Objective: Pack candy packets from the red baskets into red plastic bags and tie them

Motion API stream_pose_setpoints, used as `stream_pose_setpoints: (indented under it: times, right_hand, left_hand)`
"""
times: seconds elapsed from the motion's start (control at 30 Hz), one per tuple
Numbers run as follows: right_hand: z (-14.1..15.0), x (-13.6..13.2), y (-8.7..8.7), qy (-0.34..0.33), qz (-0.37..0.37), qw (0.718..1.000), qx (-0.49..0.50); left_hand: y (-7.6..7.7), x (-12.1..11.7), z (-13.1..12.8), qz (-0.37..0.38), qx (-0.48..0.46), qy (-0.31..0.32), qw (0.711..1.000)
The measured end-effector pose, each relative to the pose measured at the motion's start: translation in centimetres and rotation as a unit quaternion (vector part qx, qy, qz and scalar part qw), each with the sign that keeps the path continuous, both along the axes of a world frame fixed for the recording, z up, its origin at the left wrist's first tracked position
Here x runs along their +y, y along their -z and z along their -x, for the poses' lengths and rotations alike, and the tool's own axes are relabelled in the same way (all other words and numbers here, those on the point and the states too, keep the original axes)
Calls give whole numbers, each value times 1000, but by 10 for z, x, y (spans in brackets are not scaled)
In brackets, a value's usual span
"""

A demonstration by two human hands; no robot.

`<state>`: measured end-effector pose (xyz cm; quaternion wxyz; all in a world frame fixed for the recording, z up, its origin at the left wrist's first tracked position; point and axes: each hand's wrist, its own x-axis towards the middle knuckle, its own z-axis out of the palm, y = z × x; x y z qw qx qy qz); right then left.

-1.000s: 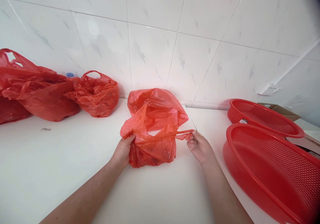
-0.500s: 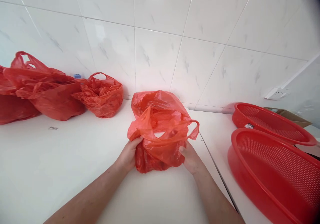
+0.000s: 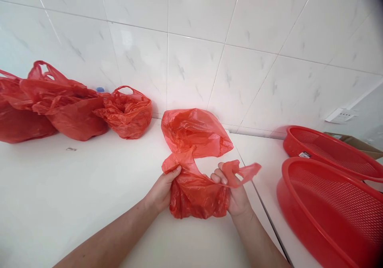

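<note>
Between my hands is a thin red plastic bag [image 3: 199, 198], held above the white table. My left hand [image 3: 164, 186] grips its left side, thumb on top and the other fingers hidden behind the film. On the other side my right hand [image 3: 230, 186] has its fingers curled over the bag's rim, with a handle loop hanging past them to the right. Just beyond, another red plastic bag [image 3: 197, 134] lies on the table against the wall. What either bag holds cannot be made out.
Several filled red bags [image 3: 72, 116] stand along the wall at the left, and a blue cap [image 3: 100, 89] shows behind them. Two red mesh baskets [image 3: 314, 216] occupy the right side, near a cardboard box [image 3: 356, 142]. A seam [image 3: 266, 212] runs between the tables.
My right hand has turned and curled its fingers over the bag's rim, pulling the handle to the right. The held bag has come nearer and its top edge has dropped. The view shifted slightly.
</note>
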<state>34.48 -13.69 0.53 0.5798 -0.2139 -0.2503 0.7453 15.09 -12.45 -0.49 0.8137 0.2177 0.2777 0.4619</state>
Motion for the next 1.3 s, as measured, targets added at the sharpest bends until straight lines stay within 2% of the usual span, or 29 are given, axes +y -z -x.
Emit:
stream_pose_setpoints:
  times: [0.1,0.23,0.4,0.5,0.57,0.67,0.73,0.9,1.0,1.07,1.13,1.23,1.3]
  right_hand:
    - [7,-1,-3,5,-7,995,-95]
    - [19,-10,-5,34,-53,970,-237]
    - [28,-25,-12,-26,-80,953,-290]
    - [26,-27,-15,-27,-94,938,-333]
    - [24,-25,-15,-37,-110,927,-357]
    - [23,-22,-9,-92,-133,921,-354]
    - [24,-19,-4,-100,-139,926,-337]
    - [26,-17,3,-86,-113,950,-278]
    - [27,-17,1,-101,-119,955,-253]
    - [29,-18,-1,-107,-124,950,-264]
    - [31,-18,-3,-92,-107,947,-289]
    - [33,-17,-6,-13,-42,950,-308]
    - [33,-16,-7,26,-4,950,-312]
  left_hand:
    - [3,2,2,12,-42,28,999]
    - [8,3,4,11,-37,42,998]
    - [11,0,4,1,-32,54,998]
    - [6,-2,3,-36,-76,78,993]
    - [0,-3,2,-45,-78,61,994]
    - [-5,-1,0,-48,-48,-5,998]
    - [-5,0,0,-54,-37,-31,997]
    - [-2,0,0,-60,-7,-12,998]
    - [-2,-4,-4,-86,37,31,995]
    - [-2,-8,-8,-124,88,70,986]
    - [-1,-13,-12,-164,162,83,970]
    - [0,-19,-13,-219,257,15,941]
    - [0,-22,-12,-301,294,-52,906]
